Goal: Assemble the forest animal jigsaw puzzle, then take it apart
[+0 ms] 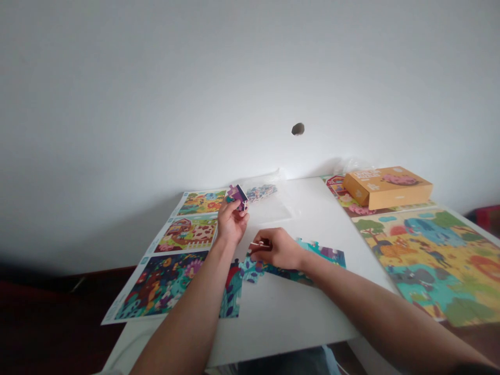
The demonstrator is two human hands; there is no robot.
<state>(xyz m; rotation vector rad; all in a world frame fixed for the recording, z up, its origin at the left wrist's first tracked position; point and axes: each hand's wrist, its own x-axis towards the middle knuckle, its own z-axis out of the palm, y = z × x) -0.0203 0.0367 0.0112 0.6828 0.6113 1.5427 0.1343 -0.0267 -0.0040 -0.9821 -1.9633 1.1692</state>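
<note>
My left hand (pixel 232 224) is raised above the table and pinches a purple jigsaw piece (pixel 236 196) between its fingers and thumb. My right hand (pixel 275 249) rests low over a partly joined teal and blue jigsaw section (pixel 322 255), with its fingers curled around a small piece (pixel 260 245) whose pale edge shows. The hand hides the middle of that section. Printed picture sheets (pixel 172 255) lie beneath and to the left of my left hand.
A clear plastic bag (pixel 261 200) with loose pieces lies at the back of the white table (pixel 281 328). A finished animal jigsaw (pixel 425 260) and an orange box (pixel 386 187) sit to the right. A wall rises behind the table.
</note>
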